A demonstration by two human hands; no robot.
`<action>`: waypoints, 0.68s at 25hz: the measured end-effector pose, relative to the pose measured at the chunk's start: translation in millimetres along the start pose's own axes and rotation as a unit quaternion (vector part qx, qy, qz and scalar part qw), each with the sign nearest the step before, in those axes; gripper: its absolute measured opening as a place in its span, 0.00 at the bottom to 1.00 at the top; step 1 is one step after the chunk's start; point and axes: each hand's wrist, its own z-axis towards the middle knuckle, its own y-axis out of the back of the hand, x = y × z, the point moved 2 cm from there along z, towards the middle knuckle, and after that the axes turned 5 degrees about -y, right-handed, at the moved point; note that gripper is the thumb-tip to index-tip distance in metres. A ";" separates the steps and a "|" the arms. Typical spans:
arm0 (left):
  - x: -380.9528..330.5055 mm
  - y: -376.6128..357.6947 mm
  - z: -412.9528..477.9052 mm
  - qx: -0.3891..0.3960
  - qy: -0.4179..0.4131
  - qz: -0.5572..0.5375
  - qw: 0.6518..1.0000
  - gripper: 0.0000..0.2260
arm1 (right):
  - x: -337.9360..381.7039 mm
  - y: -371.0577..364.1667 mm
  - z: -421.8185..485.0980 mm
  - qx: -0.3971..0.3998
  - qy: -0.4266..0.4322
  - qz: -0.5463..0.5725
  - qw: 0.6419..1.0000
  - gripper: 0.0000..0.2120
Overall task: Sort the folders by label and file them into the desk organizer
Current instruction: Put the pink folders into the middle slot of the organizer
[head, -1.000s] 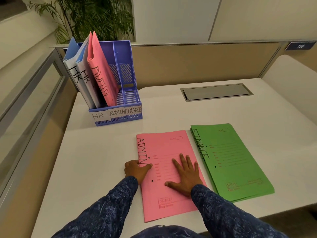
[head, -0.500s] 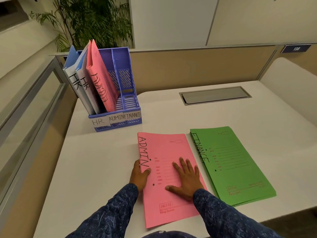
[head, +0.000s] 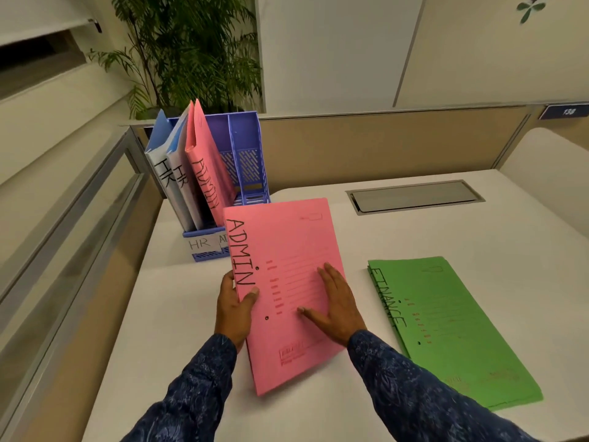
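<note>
One pink ADMIN folder (head: 287,250) is tilted off the table (head: 178,314) before the desk organizer (head: 248,148), spine pinched by the left grip (head: 234,311) (thumb on top), the right grip (head: 334,304) lying flat and unclenched on its cover. Probable faults: the cover sags open from a one-edge pinch, or its corner snags the filed pink folder (head: 207,173) leaning across the ADMIN slot.

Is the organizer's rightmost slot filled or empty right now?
Empty: the rightmost slot shows only its bare slatted wall; the green FINANCE folders lie flat on the desk.
</note>
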 end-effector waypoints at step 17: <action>-151.5 27.3 79.2 -0.206 -0.346 0.018 0.915 0.20 | 180.1 -11.6 92.2 0.084 0.155 0.089 0.980 0.53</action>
